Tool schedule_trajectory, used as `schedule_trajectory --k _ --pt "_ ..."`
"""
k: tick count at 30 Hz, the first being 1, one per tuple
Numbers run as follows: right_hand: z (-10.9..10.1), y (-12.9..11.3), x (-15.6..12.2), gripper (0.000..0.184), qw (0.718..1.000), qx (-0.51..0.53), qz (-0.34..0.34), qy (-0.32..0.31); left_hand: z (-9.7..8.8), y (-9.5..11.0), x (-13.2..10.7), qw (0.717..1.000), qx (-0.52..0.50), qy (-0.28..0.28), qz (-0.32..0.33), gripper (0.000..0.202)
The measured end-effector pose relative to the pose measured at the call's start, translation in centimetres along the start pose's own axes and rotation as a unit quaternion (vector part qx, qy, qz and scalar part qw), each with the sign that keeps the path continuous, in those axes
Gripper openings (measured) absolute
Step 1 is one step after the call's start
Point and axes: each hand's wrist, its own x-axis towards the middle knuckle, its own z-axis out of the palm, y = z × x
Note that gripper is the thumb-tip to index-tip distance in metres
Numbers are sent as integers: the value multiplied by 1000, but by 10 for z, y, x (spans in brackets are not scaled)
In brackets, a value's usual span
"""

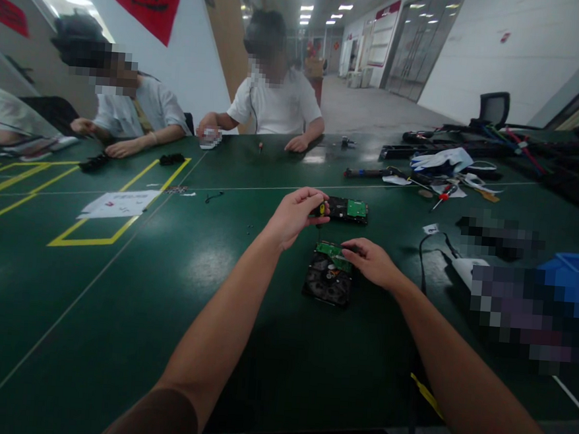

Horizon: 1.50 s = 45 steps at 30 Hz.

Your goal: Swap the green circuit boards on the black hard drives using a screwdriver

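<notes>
A hard drive [328, 282] lies on the green table with its green circuit board [325, 248] facing up. Over its far edge, my left hand [297, 216] is closed on a screwdriver [321, 209] with a black and yellow handle. The thin shaft points down toward the board; whether its tip meets a screw is too small to tell. At the board's right end rests my right hand [373, 262], its fingers slightly bent and apart, the fingertips at the drive's edge. Just beyond my left hand lies a second black drive [357, 210] with a green board, partly hidden by that hand.
Tiny screws [249, 229] lie to the left. A red-handled screwdriver [443, 197], white gloves [441, 160] and dark cabled parts are at the far right. A blue container [575, 280] stands at right. A paper sheet [119, 204] lies by yellow tape. People sit across the table.
</notes>
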Motion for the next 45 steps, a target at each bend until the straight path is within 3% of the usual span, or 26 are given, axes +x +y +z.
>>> schedule_trajectory --k 12,18,28,45 --pt "0 -2 -1 39 1000 11 4 -10 2 -6 -1 996 53 -70 11 25" --pt "1 0 -2 37 1000 26 -4 -11 1 -2 -4 993 99 -59 5 26" --pt "-2 -3 -2 39 1000 6 0 -7 6 5 -4 1000 1 -2 -28 7" --pt "1 3 -2 38 1000 17 3 -5 5 -1 -4 998 54 -13 -4 22"
